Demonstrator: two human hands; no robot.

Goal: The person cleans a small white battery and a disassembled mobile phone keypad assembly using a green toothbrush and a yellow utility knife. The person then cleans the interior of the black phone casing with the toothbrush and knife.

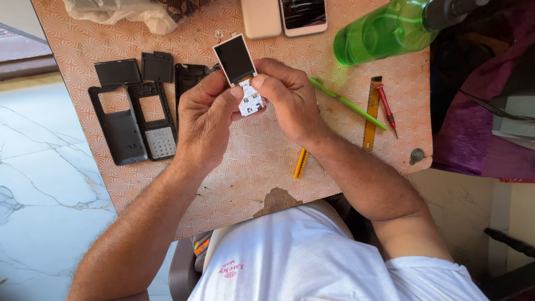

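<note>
- Hands meet over the middle of the table (pixel 239 173) in my head view, both gripping one small phone part.
- My left hand (pixel 206 120) pinches the screen (pixel 235 58) at its lower left corner, thumb and forefinger closed narrow on it.
- My right hand (pixel 287 100) holds the same piece from the right, fingertips closed on the white board (pixel 251 100) that hangs just below the screen.
- The screen is dark, white-framed, tilted, and held above the tabletop, between the two hands.
- Left of my left hand lie black phone shells (pixel 120 120), and a keypad frame (pixel 159 131) just beside them, flat on the table.
- Two more black covers (pixel 136 69) sit above those, side by side.
- Right of my right hand I see a green pen (pixel 348 103), a yellow ruler (pixel 372 114) and a red screwdriver (pixel 386 106), the screwdriver lying across the ruler.
- A green bottle (pixel 384 30) lies at the top right; two phones (pixel 284 17) rest at the top edge.
- A yellow tool (pixel 301 163) pokes out under my right wrist.
</note>
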